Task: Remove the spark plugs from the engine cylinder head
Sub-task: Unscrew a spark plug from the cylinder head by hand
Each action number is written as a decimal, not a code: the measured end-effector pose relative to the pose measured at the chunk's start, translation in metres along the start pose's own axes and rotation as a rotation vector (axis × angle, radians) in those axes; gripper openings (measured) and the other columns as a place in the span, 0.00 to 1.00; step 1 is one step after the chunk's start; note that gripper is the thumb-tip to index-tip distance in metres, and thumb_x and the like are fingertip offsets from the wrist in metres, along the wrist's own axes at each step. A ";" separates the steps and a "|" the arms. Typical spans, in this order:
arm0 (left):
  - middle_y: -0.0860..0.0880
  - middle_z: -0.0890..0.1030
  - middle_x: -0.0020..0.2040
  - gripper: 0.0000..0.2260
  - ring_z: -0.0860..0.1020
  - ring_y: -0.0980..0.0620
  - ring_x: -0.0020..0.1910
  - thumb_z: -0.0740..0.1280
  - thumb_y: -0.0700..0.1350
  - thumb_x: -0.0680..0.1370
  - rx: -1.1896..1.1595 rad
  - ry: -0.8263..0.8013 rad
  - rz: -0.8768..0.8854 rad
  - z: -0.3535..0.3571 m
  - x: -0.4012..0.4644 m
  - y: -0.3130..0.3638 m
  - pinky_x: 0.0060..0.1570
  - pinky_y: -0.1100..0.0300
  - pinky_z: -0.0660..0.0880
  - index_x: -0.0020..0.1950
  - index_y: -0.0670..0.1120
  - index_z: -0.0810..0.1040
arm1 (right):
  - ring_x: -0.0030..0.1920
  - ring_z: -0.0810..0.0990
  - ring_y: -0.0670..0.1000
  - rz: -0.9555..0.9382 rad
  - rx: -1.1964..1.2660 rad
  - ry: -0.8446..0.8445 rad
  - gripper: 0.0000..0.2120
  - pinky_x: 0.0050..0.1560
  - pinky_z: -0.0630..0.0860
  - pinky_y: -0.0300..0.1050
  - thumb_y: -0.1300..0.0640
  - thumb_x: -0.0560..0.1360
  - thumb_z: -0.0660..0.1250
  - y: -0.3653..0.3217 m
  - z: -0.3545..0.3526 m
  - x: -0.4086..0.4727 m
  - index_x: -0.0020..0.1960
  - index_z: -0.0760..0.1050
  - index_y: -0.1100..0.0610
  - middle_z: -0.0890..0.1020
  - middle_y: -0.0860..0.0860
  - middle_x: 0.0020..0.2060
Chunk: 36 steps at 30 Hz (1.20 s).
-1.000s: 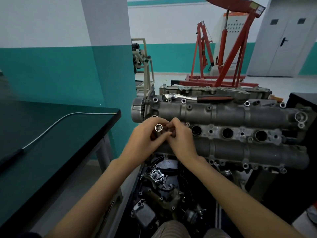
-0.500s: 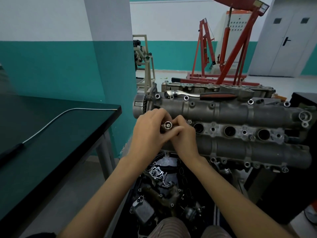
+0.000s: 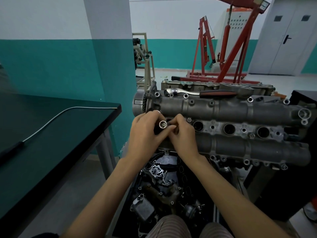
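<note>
Hands: two are seen, the left hand (image 3: 145, 133) and the right hand (image 3: 182, 134), met over one socket (image 3: 163, 124).
Spark plug wells: three open wells (image 3: 229, 128) are counted to the right of the right hand; a fourth is partly hidden behind the hands.
Cylinder head (image 3: 240, 109): one is seen beneath the hands.
Ratchet (image 3: 197, 92): one is laid beyond the hands.
Engine hoists: two red hoists (image 3: 228, 48) are seen far beyond the hands.
Counter (image 3: 51, 134): one is seen left of the left hand, with one cable (image 3: 56, 115) on it.
</note>
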<state>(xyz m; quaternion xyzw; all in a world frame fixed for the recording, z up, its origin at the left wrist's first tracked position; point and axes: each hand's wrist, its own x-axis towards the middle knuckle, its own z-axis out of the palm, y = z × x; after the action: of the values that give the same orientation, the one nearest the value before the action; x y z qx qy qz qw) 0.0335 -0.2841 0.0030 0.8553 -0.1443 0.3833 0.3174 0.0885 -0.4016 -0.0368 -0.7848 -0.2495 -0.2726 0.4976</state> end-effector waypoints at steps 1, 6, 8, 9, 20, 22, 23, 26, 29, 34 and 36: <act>0.53 0.80 0.42 0.07 0.77 0.52 0.44 0.73 0.46 0.72 0.038 -0.014 0.029 0.002 -0.003 -0.003 0.49 0.56 0.69 0.47 0.46 0.79 | 0.33 0.71 0.39 -0.015 0.000 0.004 0.10 0.33 0.67 0.32 0.63 0.72 0.67 0.000 0.000 -0.001 0.40 0.67 0.52 0.72 0.42 0.32; 0.51 0.79 0.49 0.13 0.75 0.51 0.49 0.67 0.44 0.77 0.040 -0.024 0.014 0.011 -0.011 -0.007 0.49 0.53 0.68 0.61 0.49 0.78 | 0.34 0.73 0.36 -0.029 -0.027 -0.011 0.05 0.34 0.67 0.29 0.64 0.73 0.64 0.000 -0.001 -0.002 0.46 0.71 0.56 0.71 0.39 0.31; 0.50 0.78 0.45 0.13 0.75 0.50 0.45 0.67 0.45 0.76 0.091 0.008 0.017 0.014 -0.010 -0.004 0.45 0.56 0.66 0.61 0.50 0.79 | 0.33 0.73 0.36 -0.036 -0.053 -0.043 0.04 0.32 0.66 0.30 0.63 0.74 0.63 0.001 -0.001 -0.003 0.48 0.71 0.56 0.70 0.38 0.31; 0.49 0.77 0.43 0.11 0.75 0.49 0.43 0.68 0.44 0.76 0.130 0.034 0.023 0.015 -0.010 -0.004 0.43 0.57 0.65 0.58 0.48 0.80 | 0.33 0.73 0.36 -0.041 -0.063 -0.051 0.04 0.32 0.66 0.30 0.62 0.75 0.62 0.001 -0.002 -0.003 0.49 0.72 0.56 0.71 0.38 0.31; 0.50 0.77 0.35 0.12 0.74 0.46 0.41 0.69 0.54 0.74 0.370 0.208 0.028 0.017 -0.004 0.002 0.49 0.55 0.61 0.39 0.46 0.79 | 0.33 0.71 0.41 0.009 0.032 0.052 0.07 0.32 0.66 0.32 0.62 0.74 0.65 0.002 0.001 -0.002 0.41 0.69 0.54 0.73 0.43 0.32; 0.48 0.77 0.39 0.10 0.74 0.47 0.41 0.70 0.49 0.74 0.225 0.124 0.049 0.015 -0.002 0.003 0.45 0.58 0.65 0.49 0.44 0.81 | 0.34 0.72 0.41 -0.026 0.034 0.025 0.03 0.33 0.67 0.33 0.61 0.74 0.63 0.001 -0.001 -0.004 0.43 0.71 0.54 0.75 0.43 0.34; 0.48 0.77 0.41 0.11 0.75 0.49 0.41 0.70 0.46 0.74 0.123 0.069 0.046 0.014 -0.002 0.003 0.44 0.60 0.67 0.55 0.44 0.80 | 0.35 0.73 0.41 -0.042 0.026 0.005 0.03 0.34 0.68 0.33 0.60 0.74 0.62 0.001 -0.001 -0.004 0.46 0.72 0.54 0.75 0.43 0.35; 0.47 0.78 0.42 0.09 0.76 0.52 0.40 0.69 0.40 0.75 -0.094 0.015 0.032 0.012 -0.005 0.004 0.41 0.59 0.72 0.55 0.41 0.80 | 0.38 0.73 0.39 -0.072 -0.028 -0.025 0.07 0.36 0.68 0.30 0.58 0.75 0.60 0.000 -0.001 -0.006 0.51 0.72 0.52 0.75 0.39 0.37; 0.48 0.79 0.37 0.06 0.76 0.51 0.36 0.71 0.43 0.74 -0.104 0.060 -0.051 0.013 -0.005 0.007 0.37 0.57 0.72 0.43 0.40 0.79 | 0.38 0.75 0.39 -0.024 -0.033 -0.010 0.10 0.36 0.69 0.33 0.55 0.73 0.64 -0.001 0.000 -0.004 0.55 0.71 0.52 0.78 0.41 0.39; 0.49 0.73 0.28 0.15 0.71 0.49 0.28 0.71 0.51 0.73 -0.010 0.029 -0.067 0.010 0.005 0.006 0.28 0.54 0.67 0.37 0.42 0.71 | 0.32 0.72 0.44 0.021 -0.039 0.022 0.08 0.30 0.66 0.38 0.57 0.73 0.67 -0.002 0.001 -0.002 0.41 0.68 0.55 0.74 0.47 0.31; 0.53 0.77 0.34 0.08 0.74 0.55 0.33 0.70 0.49 0.74 0.002 -0.056 0.011 0.006 0.003 0.003 0.32 0.60 0.70 0.44 0.45 0.75 | 0.33 0.72 0.44 -0.020 -0.029 0.019 0.05 0.31 0.66 0.37 0.61 0.74 0.65 -0.003 0.000 -0.004 0.41 0.70 0.58 0.75 0.47 0.32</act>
<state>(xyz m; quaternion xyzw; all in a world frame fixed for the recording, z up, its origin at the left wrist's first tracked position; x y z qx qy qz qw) 0.0374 -0.2906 0.0037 0.8652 -0.1573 0.3610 0.3105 0.0839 -0.4011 -0.0376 -0.7868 -0.2488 -0.2885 0.4856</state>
